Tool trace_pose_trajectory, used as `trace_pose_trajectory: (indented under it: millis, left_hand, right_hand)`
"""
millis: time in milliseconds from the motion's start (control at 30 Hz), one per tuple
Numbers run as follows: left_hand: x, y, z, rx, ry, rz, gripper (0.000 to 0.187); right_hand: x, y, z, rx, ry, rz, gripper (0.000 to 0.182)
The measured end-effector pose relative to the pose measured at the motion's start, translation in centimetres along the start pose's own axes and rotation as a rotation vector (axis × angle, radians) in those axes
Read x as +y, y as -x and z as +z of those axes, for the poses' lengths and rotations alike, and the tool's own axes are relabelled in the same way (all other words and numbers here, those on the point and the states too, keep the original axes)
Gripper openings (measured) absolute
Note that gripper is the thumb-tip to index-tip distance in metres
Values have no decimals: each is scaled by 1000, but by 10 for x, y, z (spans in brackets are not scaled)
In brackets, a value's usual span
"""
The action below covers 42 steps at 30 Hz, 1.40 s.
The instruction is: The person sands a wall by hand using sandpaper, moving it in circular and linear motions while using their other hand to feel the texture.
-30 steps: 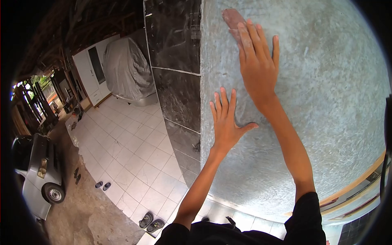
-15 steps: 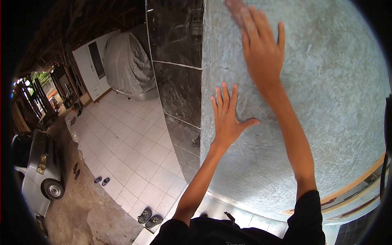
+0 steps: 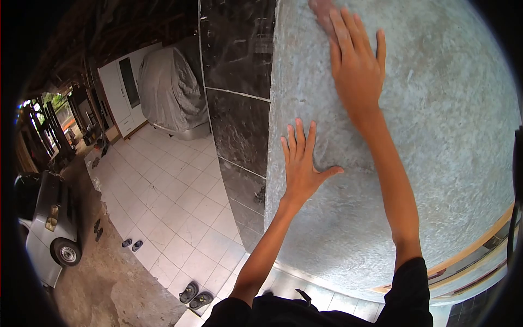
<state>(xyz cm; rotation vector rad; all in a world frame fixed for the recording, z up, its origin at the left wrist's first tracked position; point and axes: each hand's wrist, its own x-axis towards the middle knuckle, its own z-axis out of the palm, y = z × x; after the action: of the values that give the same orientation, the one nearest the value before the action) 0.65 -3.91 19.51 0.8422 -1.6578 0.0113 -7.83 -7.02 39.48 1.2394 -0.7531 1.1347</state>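
With sandpaper [image 3: 321, 10] under right hand [image 3: 357, 68], left hand [image 3: 301, 166] flat on wall [image 3: 447, 141].

Bare grey wall [image 3: 436, 136] lies open right of both arms.

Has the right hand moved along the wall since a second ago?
Yes. The right hand slid up the grey wall, farther from the flat left hand, pushing the reddish pad upward.

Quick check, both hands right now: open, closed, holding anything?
Left hand: open, fingers spread, flat on the grey wall, holding nothing.
Right hand: open and flat, pressing a reddish-brown sanding piece against the wall.
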Motion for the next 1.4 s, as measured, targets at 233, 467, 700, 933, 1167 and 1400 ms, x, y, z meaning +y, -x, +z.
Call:
trace_pose_trajectory:
  millis: [233,467,700,933,1167,1400]
  left_hand:
    - [-1,1,2,-5,-20,-10,123]
    - [0,3,0,0,-18,-9,117]
    - [1,3,0,-1,-12,-8,116]
    - [-2,4,3,-13,-6,-8,120]
    - [-3,5,2,-18,-16,-14,120]
    - [-4,4,3,-10,-25,-2,120]
  right_hand:
    - [-3,-21,3,8,-55,38,46]
    - [5,-7,-2,-5,-26,6,44]
    - [7,-24,12,58,-28,29,44]
    - [9,-10,-3,-45,-35,-26,43]
    - [-3,-12,2,-16,-2,14,45]
    - [4,-3,-3,-55,-33,-83,53]
